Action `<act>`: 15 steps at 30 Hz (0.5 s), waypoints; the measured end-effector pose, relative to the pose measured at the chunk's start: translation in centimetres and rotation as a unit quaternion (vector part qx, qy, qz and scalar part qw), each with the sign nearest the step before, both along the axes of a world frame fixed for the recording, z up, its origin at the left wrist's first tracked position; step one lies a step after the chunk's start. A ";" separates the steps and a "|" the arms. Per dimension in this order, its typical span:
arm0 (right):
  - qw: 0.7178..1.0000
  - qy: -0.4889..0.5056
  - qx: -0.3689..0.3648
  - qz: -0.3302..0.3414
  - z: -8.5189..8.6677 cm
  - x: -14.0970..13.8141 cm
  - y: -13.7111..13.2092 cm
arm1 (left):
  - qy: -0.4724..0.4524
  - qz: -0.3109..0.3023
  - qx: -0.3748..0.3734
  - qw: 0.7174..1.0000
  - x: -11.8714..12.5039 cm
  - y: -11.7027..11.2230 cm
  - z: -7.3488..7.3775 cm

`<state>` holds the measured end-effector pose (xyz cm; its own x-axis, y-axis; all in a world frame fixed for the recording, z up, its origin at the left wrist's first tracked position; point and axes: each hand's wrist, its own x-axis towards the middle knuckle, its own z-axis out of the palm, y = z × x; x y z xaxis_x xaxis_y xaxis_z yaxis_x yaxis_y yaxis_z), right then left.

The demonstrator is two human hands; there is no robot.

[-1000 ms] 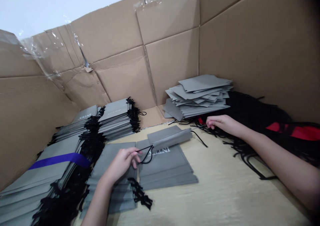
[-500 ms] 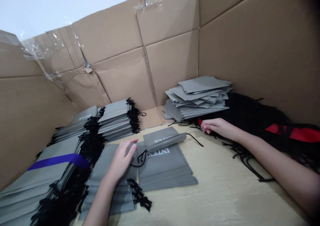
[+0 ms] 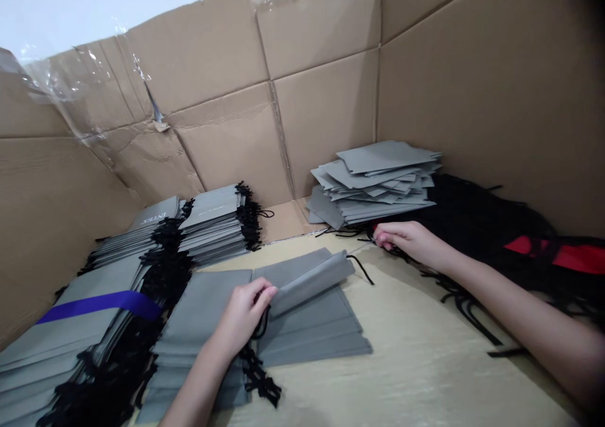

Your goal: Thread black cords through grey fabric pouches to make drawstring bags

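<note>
My left hand (image 3: 248, 307) is closed on the near left corner of a grey drawstring pouch (image 3: 309, 280), with thumb and fingers pinched. The pouch is lifted and slanted over several flat grey pouches (image 3: 314, 339). A black cord (image 3: 362, 269) sticks out of its far right corner, and another cord hangs below my left hand. My right hand (image 3: 399, 241) is closed to the right of the pouch. It grips a thin wire-like tool (image 3: 362, 248) that runs toward the pouch's corner; the end inside the fist is hidden.
Corded grey pouches (image 3: 203, 307) lie left of centre. More piles (image 3: 215, 222) stand behind, one under a purple band (image 3: 101, 304). A pile of grey pieces (image 3: 378, 187) and a heap of black cords (image 3: 482, 212) with red bands fill the right. Cardboard walls (image 3: 326, 111) enclose the table.
My left hand has moved right and closed on the pouch, which now tilts up more. My right hand has shifted slightly left, still closed.
</note>
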<state>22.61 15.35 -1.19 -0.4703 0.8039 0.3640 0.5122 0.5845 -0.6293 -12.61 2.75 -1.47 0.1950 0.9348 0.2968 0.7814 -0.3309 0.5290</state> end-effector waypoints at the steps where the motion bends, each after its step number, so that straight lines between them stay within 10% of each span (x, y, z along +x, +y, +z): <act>1: 1.000 -0.002 -0.001 0.005 -0.1 -0.2 -0.1 | -0.011 -0.003 -0.013 1.000 0.2 -0.1 0.1; 15: 0.996 -0.023 0.052 -0.065 1.3 2.4 0.4 | -0.058 0.028 0.003 0.998 -0.1 0.2 0.2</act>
